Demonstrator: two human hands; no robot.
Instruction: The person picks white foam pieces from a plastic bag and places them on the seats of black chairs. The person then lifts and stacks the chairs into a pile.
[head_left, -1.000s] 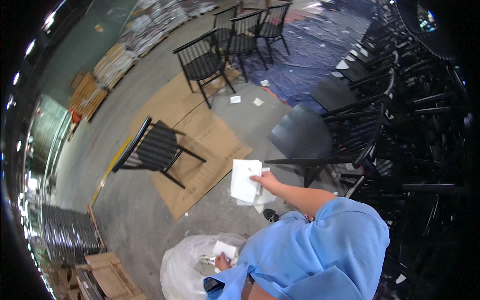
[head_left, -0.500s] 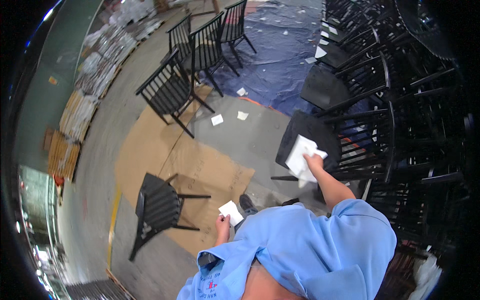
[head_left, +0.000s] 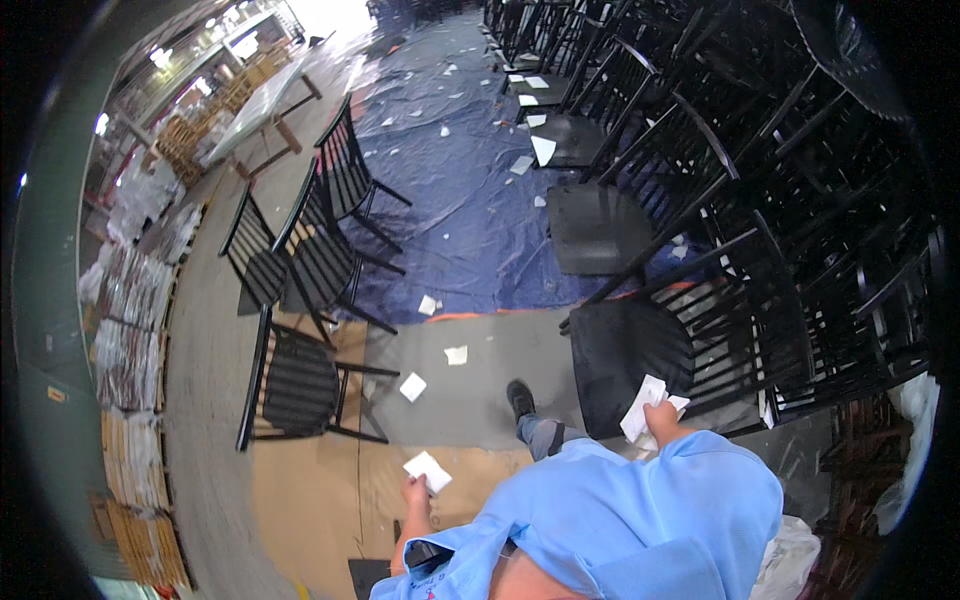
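Pinching a white sheet (head_left: 430, 470) above the brown cardboard (head_left: 300, 490), the left hand (head_left: 412, 492) was well apart from the right hand (head_left: 660, 418), which gripped several white papers (head_left: 638, 410) near the seat of a black chair (head_left: 630, 350).

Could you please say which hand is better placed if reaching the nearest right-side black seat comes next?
Probably the right hand: its white papers overlap the edge of that black seat in view, though contact is unclear. The left hand, holding a white piece, is farther off, over the cardboard.

Left grip (head_left: 414, 489) pinched, right grip (head_left: 660, 418) curled
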